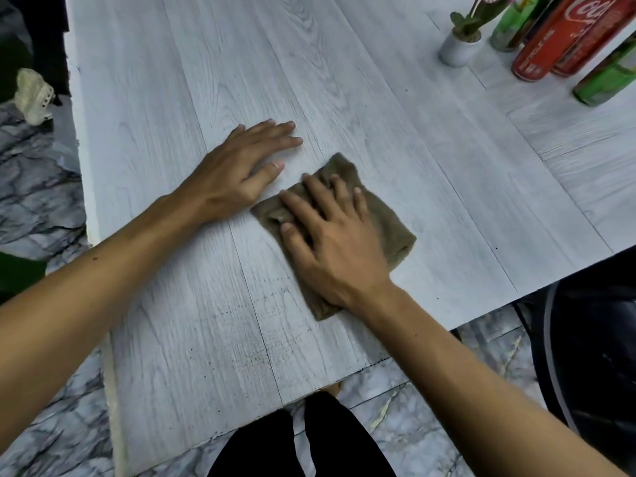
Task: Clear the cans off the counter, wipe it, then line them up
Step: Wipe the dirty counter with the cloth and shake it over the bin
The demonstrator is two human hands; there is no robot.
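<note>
Fingers (358, 201) flat on diagonal cloth (389, 222)

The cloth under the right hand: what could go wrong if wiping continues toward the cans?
1. The cloth may reach the red cans and green cans crowded at the far right corner and tip them.
2. The small flower pot beside them could be knocked over too.
</note>
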